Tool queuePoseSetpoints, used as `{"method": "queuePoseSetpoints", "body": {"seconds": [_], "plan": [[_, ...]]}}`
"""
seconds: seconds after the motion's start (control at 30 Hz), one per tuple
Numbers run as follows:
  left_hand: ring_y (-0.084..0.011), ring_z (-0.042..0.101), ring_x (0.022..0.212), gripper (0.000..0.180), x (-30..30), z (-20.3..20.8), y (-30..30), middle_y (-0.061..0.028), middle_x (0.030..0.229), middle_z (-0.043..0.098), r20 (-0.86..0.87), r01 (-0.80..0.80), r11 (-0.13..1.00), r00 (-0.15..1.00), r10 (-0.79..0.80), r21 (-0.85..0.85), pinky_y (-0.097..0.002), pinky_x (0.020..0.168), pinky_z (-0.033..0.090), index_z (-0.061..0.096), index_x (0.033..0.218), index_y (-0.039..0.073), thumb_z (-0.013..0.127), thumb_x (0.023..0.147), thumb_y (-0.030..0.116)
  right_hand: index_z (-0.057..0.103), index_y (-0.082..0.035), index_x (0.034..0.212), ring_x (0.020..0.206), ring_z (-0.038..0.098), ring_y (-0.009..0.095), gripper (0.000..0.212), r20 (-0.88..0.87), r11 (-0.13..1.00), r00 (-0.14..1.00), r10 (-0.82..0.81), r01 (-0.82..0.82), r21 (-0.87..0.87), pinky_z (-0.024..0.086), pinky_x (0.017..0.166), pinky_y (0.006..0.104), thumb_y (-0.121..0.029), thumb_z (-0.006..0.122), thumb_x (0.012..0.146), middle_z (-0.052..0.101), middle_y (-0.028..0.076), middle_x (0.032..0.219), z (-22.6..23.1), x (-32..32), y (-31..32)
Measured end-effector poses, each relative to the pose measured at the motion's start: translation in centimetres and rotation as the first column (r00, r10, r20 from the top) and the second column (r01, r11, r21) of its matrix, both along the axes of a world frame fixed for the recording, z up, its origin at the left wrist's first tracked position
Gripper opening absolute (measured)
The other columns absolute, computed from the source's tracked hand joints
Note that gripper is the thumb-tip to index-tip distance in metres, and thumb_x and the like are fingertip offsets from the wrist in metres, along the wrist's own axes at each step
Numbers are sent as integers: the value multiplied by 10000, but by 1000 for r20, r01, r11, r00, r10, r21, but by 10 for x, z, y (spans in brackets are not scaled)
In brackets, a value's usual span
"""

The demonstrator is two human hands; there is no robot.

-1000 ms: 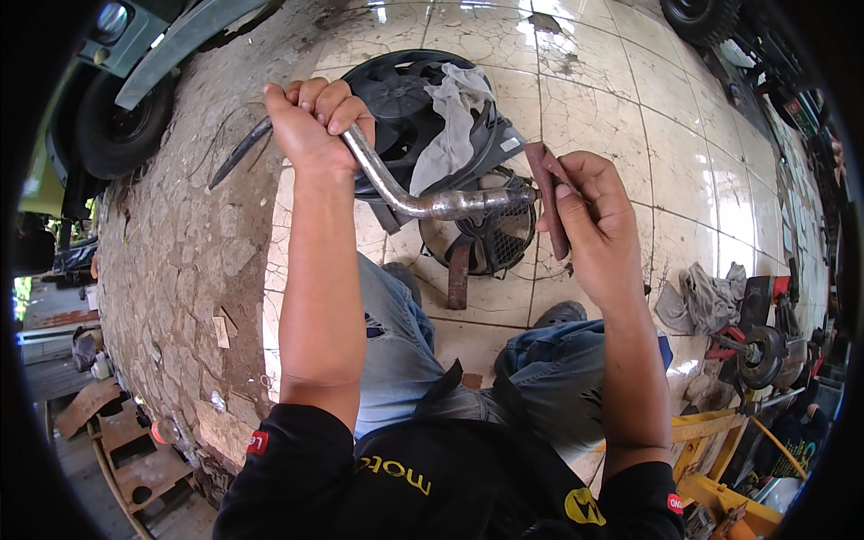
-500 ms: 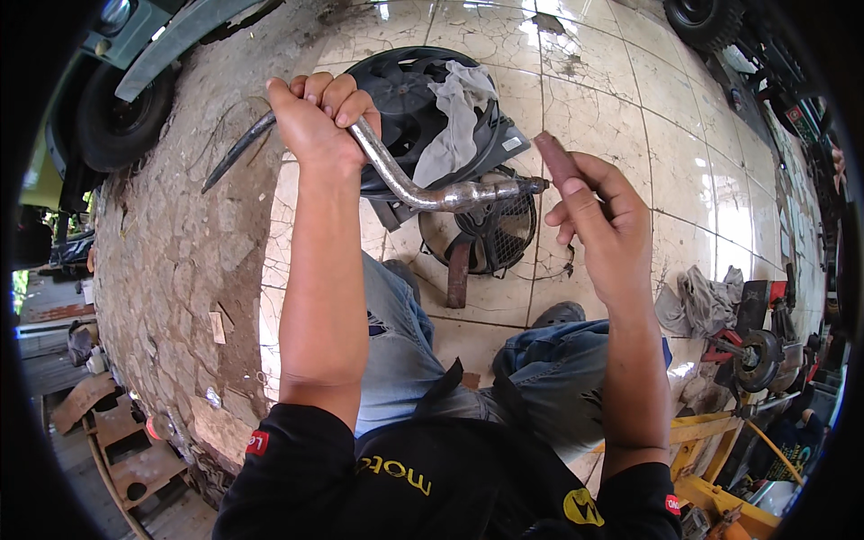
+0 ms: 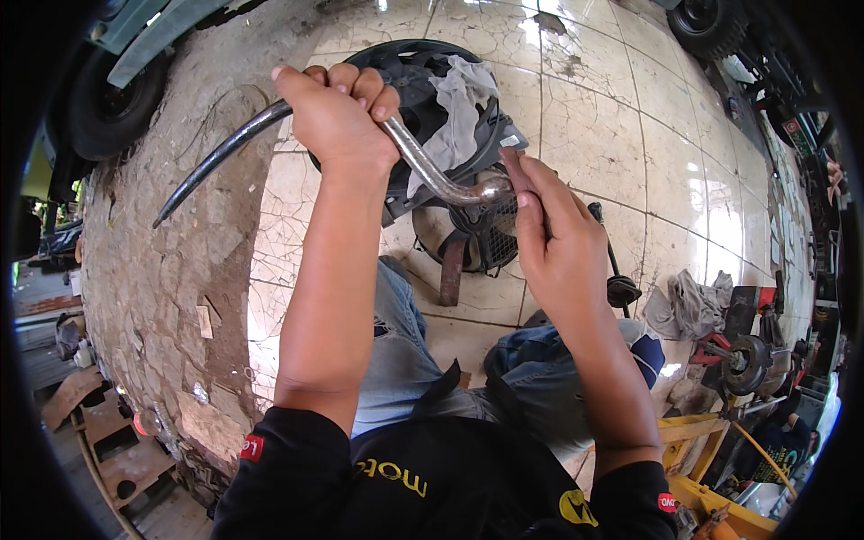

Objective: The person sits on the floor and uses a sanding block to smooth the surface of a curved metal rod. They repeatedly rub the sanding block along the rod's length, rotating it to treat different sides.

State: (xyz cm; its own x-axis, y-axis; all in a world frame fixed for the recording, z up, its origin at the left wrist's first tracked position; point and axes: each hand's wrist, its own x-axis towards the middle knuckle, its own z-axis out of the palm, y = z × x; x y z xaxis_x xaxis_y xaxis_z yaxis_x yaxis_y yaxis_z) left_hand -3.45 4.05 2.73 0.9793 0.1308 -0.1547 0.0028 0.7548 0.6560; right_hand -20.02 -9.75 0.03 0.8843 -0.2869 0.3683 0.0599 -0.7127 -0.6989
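Observation:
My left hand is wrapped round a bent, shiny metal rod in front of me. The rod's dark, tapering end sticks out to the left past my thumb. Its other end bends round toward my right hand. Between my right thumb and fingers is a reddish-brown strip of sandpaper, pressed against the rod's right end. The strip and fingers cover the rod's tip. Another brown strip lies below, between my legs.
Beneath the rod are a black fan shroud with a grey rag on it, and a round caged fan. To the right lie another rag, a wheel-like part and a yellow frame. A tyre stands at the far left.
My right hand has moved left and brought the sandpaper onto the rod's end, which was bare before. My left hand has shifted slightly right and up with the rod, which is more tilted.

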Motion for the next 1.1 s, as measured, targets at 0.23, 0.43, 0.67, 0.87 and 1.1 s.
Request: {"method": "queuePoseSetpoints", "body": {"seconds": [0.23, 0.43, 0.67, 0.87, 1.1], "plan": [[-134, 313, 505, 452, 0, 4, 2, 3, 621, 321, 68, -34, 992, 997, 26, 121, -305, 438, 260, 292, 795, 147, 332, 1012, 541, 594, -30, 1246, 858, 667, 413, 320, -22, 996, 999, 30, -31, -87, 542, 720, 448, -73, 580, 929, 668, 239, 1011, -7, -6, 3], [-111, 283, 495, 358, -7, 7, -1, 19, 607, 309, 39, -6, 999, 999, 4, 49, -273, 415, 243, 317, 817, 146, 357, 1013, 443, 609, -12, 1215, 866, 669, 410, 299, -5, 998, 1000, 23, -23, -55, 543, 732, 435, -46, 577, 919, 682, 222, 1001, -5, 7, 6], [-114, 272, 499, 380, -7, 5, -4, 16, 607, 297, 23, -2, 999, 1000, 1, 32, -270, 413, 244, 305, 817, 142, 356, 1016, 461, 622, 15, 1179, 897, 683, 387, 272, -60, 998, 997, 42, -39, 52, 548, 763, 406, -44, 576, 917, 689, 213, 1014, 1, 12, 7], [-127, 282, 494, 444, -9, 1, -8, 9, 604, 285, 39, 58, 989, 997, -63, 133, -298, 423, 245, 294, 804, 136, 329, 1018, 524, 641, 4, 1156, 846, 695, 371, 257, -75, 999, 997, 32, -34, -21, 549, 742, 400, -110, 569, 938, 695, 216, 957, -8, 12, 2], [-123, 278, 492, 438, -1, 2, -2, 12, 601, 272, 81, 50, 992, 995, -60, 117, -295, 416, 238, 295, 817, 145, 333, 1016, 533, 646, -28, 1172, 723, 667, 182, 259, -282, 871, 959, -31, 164, 462, 506, 657, 299, -168, 525, 990, 687, 142, 810, 12, 8, -25]]}}
